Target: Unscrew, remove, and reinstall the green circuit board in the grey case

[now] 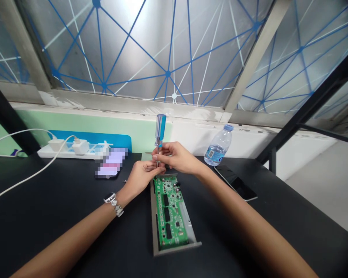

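A screwdriver (160, 129) with a clear and blue handle stands upright over the far end of a green circuit board (171, 208). The board sits in a shallow grey metal tray (154, 239). My right hand (175, 156) is closed, pinching the screwdriver's shaft just below the handle. Lower down, my left hand (143, 175) is closed too, its thumb and fingers around the shaft near the tip. The tip reaches the board's far left corner; my fingers partly hide what lies under it.
On the black table (104, 243), a white power strip (84, 152) with plugged-in chargers and a pixelated phone (111, 164) lie left. To the right are a water bottle (219, 146) and a dark phone (236, 183). Small bits, possibly screws (124, 181), lie beside my left hand.
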A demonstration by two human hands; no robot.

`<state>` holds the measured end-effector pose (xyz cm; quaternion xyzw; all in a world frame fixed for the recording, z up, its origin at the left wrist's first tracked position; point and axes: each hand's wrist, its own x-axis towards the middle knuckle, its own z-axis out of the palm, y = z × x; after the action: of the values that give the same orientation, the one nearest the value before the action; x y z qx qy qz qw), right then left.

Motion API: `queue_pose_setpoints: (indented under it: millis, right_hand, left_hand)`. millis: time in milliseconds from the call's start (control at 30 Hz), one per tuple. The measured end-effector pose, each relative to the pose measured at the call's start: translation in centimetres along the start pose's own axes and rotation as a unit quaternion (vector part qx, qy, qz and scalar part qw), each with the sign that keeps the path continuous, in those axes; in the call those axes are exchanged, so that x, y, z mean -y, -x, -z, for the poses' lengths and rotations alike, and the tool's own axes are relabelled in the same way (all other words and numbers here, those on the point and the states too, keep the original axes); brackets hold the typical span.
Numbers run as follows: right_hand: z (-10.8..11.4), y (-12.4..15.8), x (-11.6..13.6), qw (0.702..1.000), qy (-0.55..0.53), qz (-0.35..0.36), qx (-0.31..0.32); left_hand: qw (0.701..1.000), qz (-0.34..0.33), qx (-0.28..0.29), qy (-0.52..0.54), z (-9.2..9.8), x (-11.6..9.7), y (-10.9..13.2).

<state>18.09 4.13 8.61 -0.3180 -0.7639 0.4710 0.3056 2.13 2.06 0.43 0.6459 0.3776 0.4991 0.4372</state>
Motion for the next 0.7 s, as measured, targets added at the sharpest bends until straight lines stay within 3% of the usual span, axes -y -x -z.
queue_pose_setpoints:
  millis: [367, 700]
  right_hand:
    - [1.2, 0.3, 0.2, 0.999, 0.018, -0.022, 0.029]
    - [0.2, 0.4, 0.9, 0.999, 0.017, -0.031, 0.034]
  left_hand:
    - [0.999, -0.003, 0.031, -0.009, 1.7, -0.3, 1.1]
    - [0.999, -0.031, 0.033, 0.008, 1.3, 0.2, 0.5]
